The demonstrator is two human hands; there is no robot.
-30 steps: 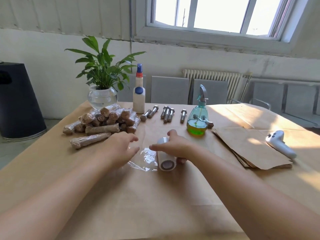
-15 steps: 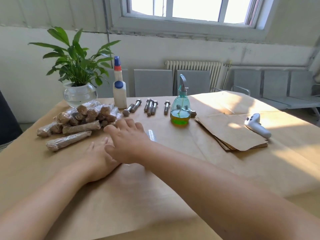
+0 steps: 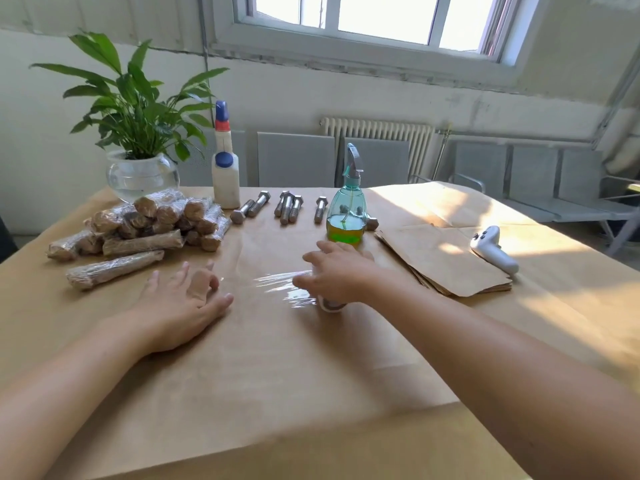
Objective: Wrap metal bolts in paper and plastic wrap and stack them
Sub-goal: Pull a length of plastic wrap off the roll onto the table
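Note:
My right hand (image 3: 337, 273) grips the roll of plastic wrap (image 3: 330, 303) at the table's middle, and only the roll's near end shows under the fingers. A clear sheet of film (image 3: 280, 282) stretches left from the roll toward my left hand (image 3: 183, 299), which rests flat on the paper-covered table with fingers spread. Whether it presses the film's edge is unclear. Several bare metal bolts (image 3: 287, 207) lie in a row at the back. A pile of wrapped bolts (image 3: 149, 225) sits at the back left, with one wrapped bolt (image 3: 114, 268) lying apart in front.
A stack of brown paper sheets (image 3: 446, 265) lies to the right with a white controller (image 3: 493, 249) beyond it. A green spray bottle (image 3: 346, 209), a glue bottle (image 3: 225, 168) and a potted plant in a glass bowl (image 3: 138, 168) stand at the back. Brown paper covers the table (image 3: 277, 393).
My right hand has moved from the left, beside my left hand, back to the right and now pulls the roll away, stretching film out. My left hand stays flat on the table.

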